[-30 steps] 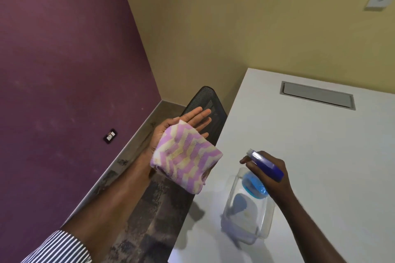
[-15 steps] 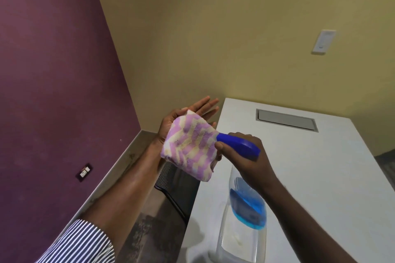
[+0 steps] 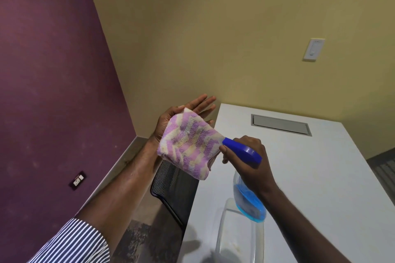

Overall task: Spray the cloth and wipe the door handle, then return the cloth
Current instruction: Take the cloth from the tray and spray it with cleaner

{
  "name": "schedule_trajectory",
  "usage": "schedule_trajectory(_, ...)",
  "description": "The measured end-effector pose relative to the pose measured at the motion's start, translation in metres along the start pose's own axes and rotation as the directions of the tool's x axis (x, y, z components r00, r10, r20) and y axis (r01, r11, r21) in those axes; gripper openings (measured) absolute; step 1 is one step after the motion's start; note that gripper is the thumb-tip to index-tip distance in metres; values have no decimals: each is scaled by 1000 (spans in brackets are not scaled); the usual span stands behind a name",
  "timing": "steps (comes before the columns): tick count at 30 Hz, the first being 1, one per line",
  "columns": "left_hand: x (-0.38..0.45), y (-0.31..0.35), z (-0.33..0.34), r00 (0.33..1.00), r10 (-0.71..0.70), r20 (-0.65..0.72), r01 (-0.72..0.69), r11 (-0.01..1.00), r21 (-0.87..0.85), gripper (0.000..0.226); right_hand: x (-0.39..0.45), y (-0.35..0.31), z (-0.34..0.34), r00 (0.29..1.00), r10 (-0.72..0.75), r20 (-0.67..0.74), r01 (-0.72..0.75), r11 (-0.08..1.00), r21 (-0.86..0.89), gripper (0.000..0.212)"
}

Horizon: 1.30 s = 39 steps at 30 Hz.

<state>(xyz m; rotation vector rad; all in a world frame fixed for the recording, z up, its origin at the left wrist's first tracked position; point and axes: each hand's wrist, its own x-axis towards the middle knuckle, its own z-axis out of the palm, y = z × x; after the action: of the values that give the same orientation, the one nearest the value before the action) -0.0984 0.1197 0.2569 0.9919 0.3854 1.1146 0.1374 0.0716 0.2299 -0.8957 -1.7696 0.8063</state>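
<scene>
From the head camera, I am in the spraying step — my right hand is wrapped around the neck of the spray bottle, its blue nozzle touching or just short of the edge of the cloth. My forefinger seems to be sitting at the trigger, though I cannot tell whether it is squeezing. The purple and cream cloth is lying folded over my left hand, which is spread flat and wide, palm up, fingers pointing toward the yellow wall; the thumb side may be steadying the cloth's top corner, but I am not closing on it. Both forearms are reaching out in front of me, the left one stretched long, the right one bent in over the white table. A clear tub is standing on the table just below the bottle. No door handle is showing here, so I judge the next move calls for putting the bottle down, gathering the damp cloth in my grip and turning to find the door — the wiping and the return are both not yet done
</scene>
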Motion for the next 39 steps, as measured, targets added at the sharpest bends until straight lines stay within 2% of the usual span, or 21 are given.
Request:
schedule_trajectory(1, 0, 1, 0, 1000, 1, 1, -1, 1000, 2, 83, -1, 2, -1, 1000, -1, 2, 1, 1000, 6, 5)
schedule_trajectory(3, 0, 3, 0, 1000, 2, 2, -2, 1000, 4, 82, -4, 7, -2, 999, 39, 6, -39, 999, 14, 13)
schedule_trajectory(8, 1, 5, -5, 1000, 8, 11, -8, 999, -32, 78, -14, 24, -11, 991, 66, 117, -49, 988, -145, 31)
schedule_trajectory(13, 3, 4, -8, 1000, 11, 2, -10, 999, -44, 76, -20, 24, -16, 989, 27, 148, -8, 991, -131, 21)
schedule_trajectory(19, 6, 2, -8, 1000, 11, -2, -11, 999, -52, 77, -28, 35, -19, 984, 77, 159, -44, 978, -205, 19)
schedule_trajectory(23, 8, -2, -7, 1000, -7, -22, 6, 999, -37, 83, -25, 28, -17, 981, 6, 195, 27, 986, -165, 24)
schedule_trajectory(27, 12, -12, -2, 999, -42, -11, 41, 997, -58, 82, -11, 13, -6, 979, -125, 162, 147, 980, -132, 22)
schedule_trajectory(30, 15, -18, 4, 999, -45, -25, 44, 999, -28, 81, 1, 6, 3, 951, -262, 166, 292, 937, -190, 22)
schedule_trajectory(32, 16, -19, 5, 997, -53, -49, 52, 998, -30, 83, 6, 9, 6, 939, -304, 158, 334, 916, -223, 23)
schedule_trajectory(33, 16, -20, 5, 996, -60, -66, 57, 998, -33, 82, 6, 12, 5, 948, -281, 151, 308, 929, -203, 23)
schedule_trajectory(36, 17, -23, 1, 993, -89, -78, 84, 995, -57, 75, 6, 29, -4, 980, -83, 181, 99, 992, -79, 18)
schedule_trajectory(39, 16, -34, -6, 979, -152, -136, 141, 986, -88, 71, 3, 55, -15, 959, 47, 280, -42, 999, -24, 14)
